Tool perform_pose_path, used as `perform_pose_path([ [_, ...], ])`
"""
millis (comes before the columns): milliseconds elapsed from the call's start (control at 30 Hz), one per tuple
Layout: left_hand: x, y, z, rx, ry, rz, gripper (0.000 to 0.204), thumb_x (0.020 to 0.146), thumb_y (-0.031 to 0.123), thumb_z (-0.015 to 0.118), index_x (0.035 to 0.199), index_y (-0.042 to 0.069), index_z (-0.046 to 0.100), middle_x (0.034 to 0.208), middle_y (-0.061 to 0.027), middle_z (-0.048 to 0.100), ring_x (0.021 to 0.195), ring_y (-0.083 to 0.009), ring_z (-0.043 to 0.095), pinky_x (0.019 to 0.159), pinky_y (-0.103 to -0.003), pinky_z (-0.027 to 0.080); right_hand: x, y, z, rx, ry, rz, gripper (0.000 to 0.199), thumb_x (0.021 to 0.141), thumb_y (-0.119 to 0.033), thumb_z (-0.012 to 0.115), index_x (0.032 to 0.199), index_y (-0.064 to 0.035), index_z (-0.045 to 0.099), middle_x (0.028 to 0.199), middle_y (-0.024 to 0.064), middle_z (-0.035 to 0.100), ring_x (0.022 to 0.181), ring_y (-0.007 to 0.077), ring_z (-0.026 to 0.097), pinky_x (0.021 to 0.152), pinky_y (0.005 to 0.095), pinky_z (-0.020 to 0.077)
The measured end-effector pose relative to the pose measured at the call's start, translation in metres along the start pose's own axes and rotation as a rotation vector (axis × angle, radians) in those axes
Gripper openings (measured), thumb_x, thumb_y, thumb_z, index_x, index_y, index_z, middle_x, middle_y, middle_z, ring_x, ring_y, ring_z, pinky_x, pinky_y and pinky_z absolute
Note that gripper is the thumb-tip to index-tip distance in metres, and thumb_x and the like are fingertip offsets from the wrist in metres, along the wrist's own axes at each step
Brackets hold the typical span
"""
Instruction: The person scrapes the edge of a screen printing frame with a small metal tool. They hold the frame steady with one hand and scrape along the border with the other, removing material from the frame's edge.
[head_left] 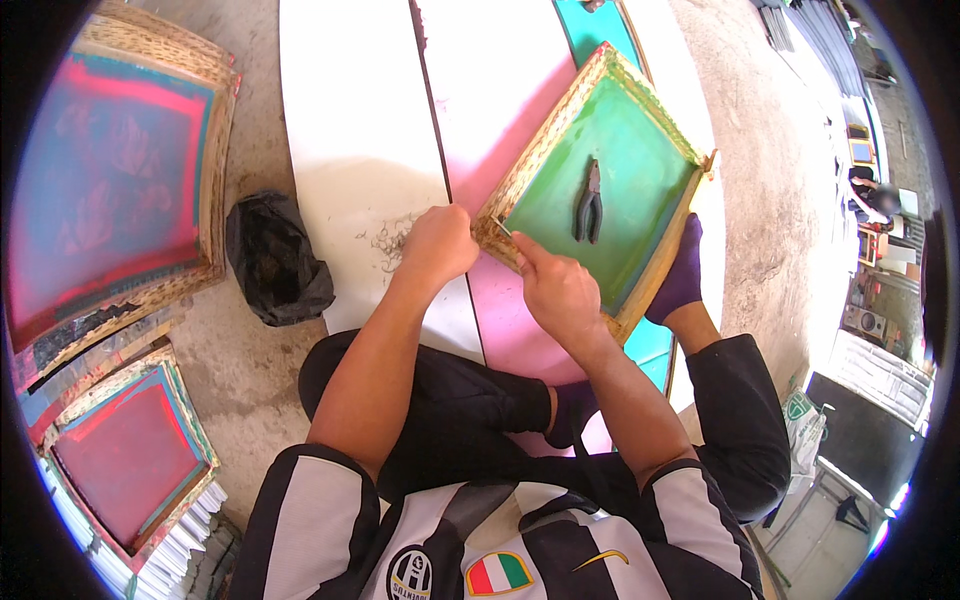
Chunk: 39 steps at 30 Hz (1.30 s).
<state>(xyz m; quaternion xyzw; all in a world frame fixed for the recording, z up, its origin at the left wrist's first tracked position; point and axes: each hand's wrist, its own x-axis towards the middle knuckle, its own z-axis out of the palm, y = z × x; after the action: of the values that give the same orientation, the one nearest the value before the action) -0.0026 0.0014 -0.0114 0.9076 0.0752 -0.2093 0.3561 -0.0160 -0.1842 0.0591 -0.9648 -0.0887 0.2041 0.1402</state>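
A wooden-framed printing screen (545,128) with green mesh lies tilted in front of me. On its mesh rest pliers with dark handles (589,202). My left hand (440,242) is closed in a fist against the frame's left corner; what its fingers hold, if anything, is hidden. My right hand (560,290) is closed over the frame's lower left side, gripping a thin metal tool (503,227) whose tip points at that same corner. The tool's handle is covered by my fingers, so its exact kind does not show.
White and pink boards (365,90) lie beneath the frame, with dark crumbs (392,238) beside my left hand. A black plastic bag (275,258) sits to the left. Further left are a large screen (130,170) and a smaller red one (125,450). My foot (683,275) touches the frame's right side.
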Motion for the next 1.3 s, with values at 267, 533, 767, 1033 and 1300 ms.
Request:
perform_pose_path([
  [267,-0.002,0.007,-0.008,-0.024,-0.029,-0.048,0.016,0.08,0.008,0.064,0.08,-0.006,0.07,0.082,-0.03,0.068,0.084,-0.046,0.069,0.077,-0.052,0.055,0.002,0.003,0.003,0.0,0.019,-0.024,0.028,0.097,-0.023,0.062,0.124,-0.0197,0.07,0.086,0.0211,0.071,0.08,0.0417,0.069,0.072,0.0533,0.0558],
  [533,-0.003,0.006,-0.007,-0.011,-0.013,-0.011,0.014,0.076,0.006,0.065,0.079,-0.007,0.07,0.081,-0.0309,0.067,0.084,-0.0468,0.069,0.078,-0.053,0.055,0.002,-0.016,-0.003,-0.205,-0.121,0.061,0.038,0.1,-0.026,0.055,0.137,-0.0234,0.061,0.081,0.0236,0.071,0.08,0.0441,0.071,0.072,0.0551,0.0575],
  [767,-0.001,0.001,-0.001,0.042,-0.008,0.058,0.013,0.075,0.006,0.066,0.077,-0.006,0.07,0.081,-0.0299,0.067,0.083,-0.0469,0.068,0.077,-0.053,0.055,0.001,-0.039,0.002,-0.307,-0.237,0.118,0.049,0.096,-0.016,0.049,0.145,-0.0169,0.051,0.089,0.0273,0.072,0.086,0.0453,0.073,0.072,0.0568,0.0596],
  [1033,-0.002,0.004,-0.004,0.046,0.023,0.053,0.013,0.076,0.007,0.065,0.076,-0.005,0.07,0.08,-0.0298,0.067,0.08,-0.0464,0.068,0.075,-0.053,0.055,0.008,0.007,0.017,0.177,-0.014,-0.02,0.033,0.098,-0.023,0.058,0.127,-0.0127,0.067,0.09,0.0261,0.071,0.084,0.0473,0.07,0.079,0.055,0.0573],
  [1300,-0.002,0.006,-0.006,0.001,0.02,0.043,0.012,0.075,0.005,0.062,0.071,-0.005,0.068,0.074,-0.0288,0.065,0.076,-0.0444,0.068,0.073,-0.053,0.054,0.006,0.009,0.013,0.186,-0.057,-0.015,0.03,0.098,-0.018,0.061,0.124,-0.0079,0.07,0.098,0.0268,0.071,0.09,0.0451,0.069,0.084,0.0462,0.0565],
])
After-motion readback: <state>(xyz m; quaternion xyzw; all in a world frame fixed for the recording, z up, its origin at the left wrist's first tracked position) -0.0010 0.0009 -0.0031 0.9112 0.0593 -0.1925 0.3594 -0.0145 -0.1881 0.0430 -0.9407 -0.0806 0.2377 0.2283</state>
